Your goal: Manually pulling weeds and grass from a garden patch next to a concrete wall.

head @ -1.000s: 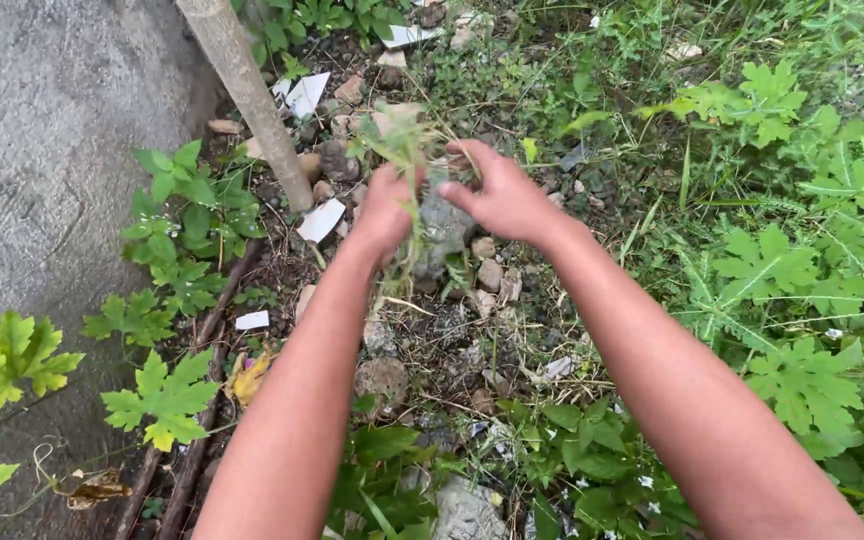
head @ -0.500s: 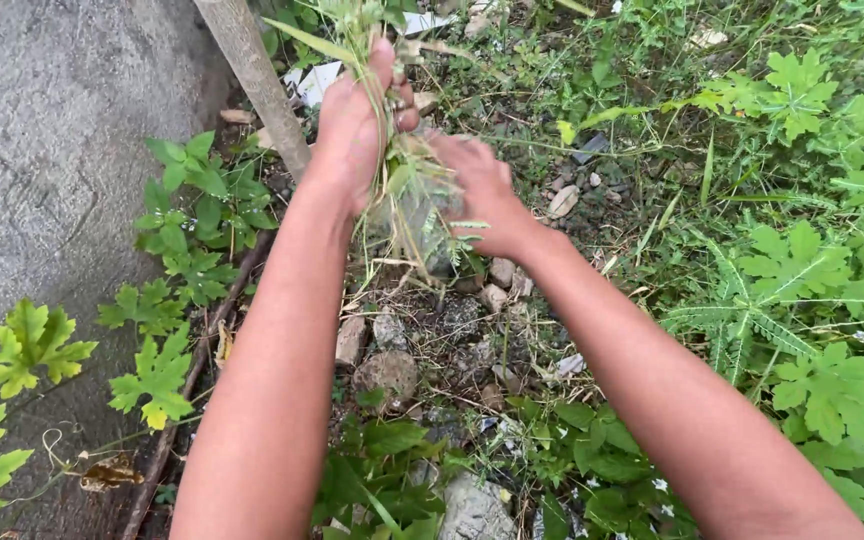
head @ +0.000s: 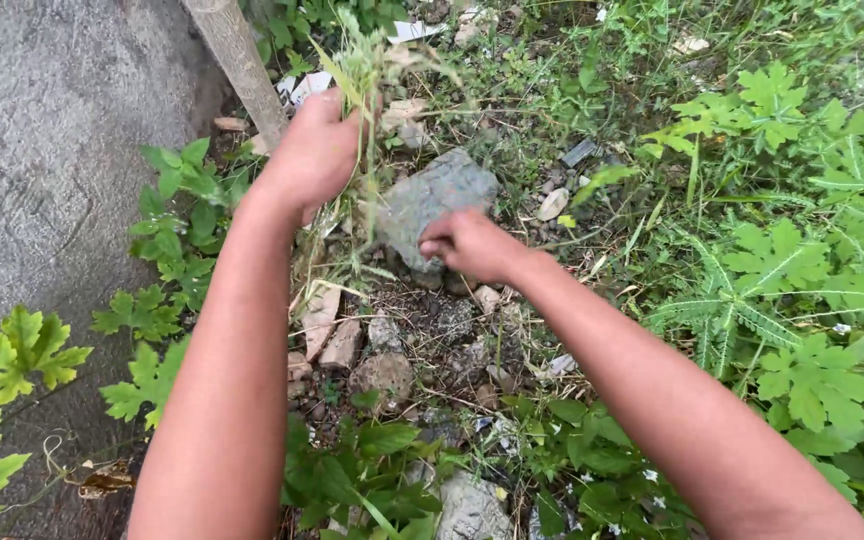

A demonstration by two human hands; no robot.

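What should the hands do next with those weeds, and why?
Probably the right hand should pinch the grass stems low down beside the grey rock and tug. The left hand already grips a bunch of pulled weeds held up, while the right is curled near the ground at the rock's edge, where thin strands hang among the stones.

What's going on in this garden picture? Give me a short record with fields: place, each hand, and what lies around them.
Place: stony soil strip between a grey concrete surface and leafy green plants
Left hand: closed around a bunch of pulled weeds, raised above the ground
Right hand: fingers curled, low on the soil, touching the near edge of a large grey stone
Nearby: a leaning wooden pole, small stones, white shards
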